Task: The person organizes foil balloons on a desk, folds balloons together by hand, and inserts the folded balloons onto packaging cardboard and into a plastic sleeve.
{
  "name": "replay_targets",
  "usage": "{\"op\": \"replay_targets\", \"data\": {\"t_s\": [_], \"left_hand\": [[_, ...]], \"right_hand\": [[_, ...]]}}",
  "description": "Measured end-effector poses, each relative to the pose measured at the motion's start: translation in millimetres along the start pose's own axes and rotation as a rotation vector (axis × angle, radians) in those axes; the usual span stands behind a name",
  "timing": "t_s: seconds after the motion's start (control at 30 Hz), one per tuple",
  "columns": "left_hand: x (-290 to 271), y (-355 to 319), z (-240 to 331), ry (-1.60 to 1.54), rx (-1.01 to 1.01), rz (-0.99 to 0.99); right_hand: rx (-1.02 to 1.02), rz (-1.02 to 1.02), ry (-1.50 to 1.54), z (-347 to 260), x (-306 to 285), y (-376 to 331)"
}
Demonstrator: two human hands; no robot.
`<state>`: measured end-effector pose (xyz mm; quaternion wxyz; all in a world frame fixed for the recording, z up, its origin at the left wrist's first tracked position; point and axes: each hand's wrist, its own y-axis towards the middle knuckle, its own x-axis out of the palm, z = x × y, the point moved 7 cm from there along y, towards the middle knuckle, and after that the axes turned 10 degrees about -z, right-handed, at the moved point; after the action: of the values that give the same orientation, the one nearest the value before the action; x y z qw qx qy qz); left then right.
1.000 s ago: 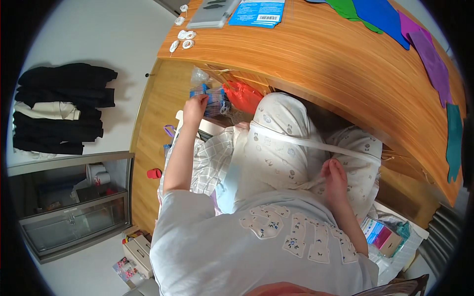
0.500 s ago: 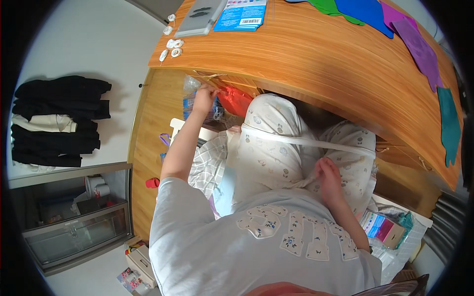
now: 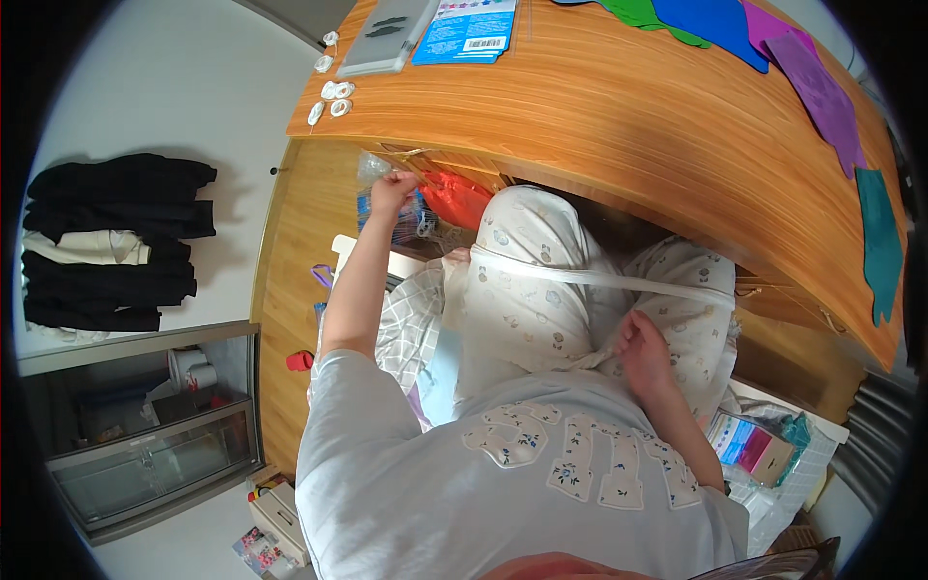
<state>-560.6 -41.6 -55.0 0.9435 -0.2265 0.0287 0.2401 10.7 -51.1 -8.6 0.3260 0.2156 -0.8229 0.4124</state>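
Note:
My left hand reaches under the wooden table's edge and pinches a clear plastic bag that sits beside a red bag. My right hand grips the cream floral fabric bunched over my lap, near a knot in a white strap that runs taut across the cloth. A checked cloth lies under the floral one.
On the tabletop lie a blue booklet, a grey case, small white rings and coloured felt sheets. Dark folded clothes are at left, a glass cabinet below, and a box of coloured packs at lower right.
My left hand has risen from the blue-and-clear bag to the clear plastic right under the table's edge. My right hand stays on the floral fabric.

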Motion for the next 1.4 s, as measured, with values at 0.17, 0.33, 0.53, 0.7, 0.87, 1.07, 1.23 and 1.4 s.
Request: {"op": "replay_targets", "data": {"t_s": [0.17,0.33,0.53,0.7,0.87,1.07,1.23,1.4], "left_hand": [[-21,39,-13,0.451,0.13,0.165],[-8,68,-14,1.062,0.311,0.192],[-22,79,-2,1.452,0.358,0.189],[9,50,-6,0.354,-0.423,-0.162],[1,13,24,0.135,-0.328,-0.158],[3,-5,32,0.424,-0.208,0.017],[36,-16,81,1.077,0.043,0.153],[23,-89,123,1.256,0.436,0.292]], "right_hand": [[0.025,-0.025,0.012,1,6,4],[0.031,-0.019,-0.008,2,3,4],[0.044,-0.029,-0.019,2,9,10],[0.061,0.008,-0.042,3,-3,11],[0.068,-0.026,-0.019,4,-7,17],[0.106,-0.011,-0.039,5,-8,18],[0.099,0.002,-0.015,-1,-14,24],[0.067,-0.018,-0.018,-7,-1,26]]}}
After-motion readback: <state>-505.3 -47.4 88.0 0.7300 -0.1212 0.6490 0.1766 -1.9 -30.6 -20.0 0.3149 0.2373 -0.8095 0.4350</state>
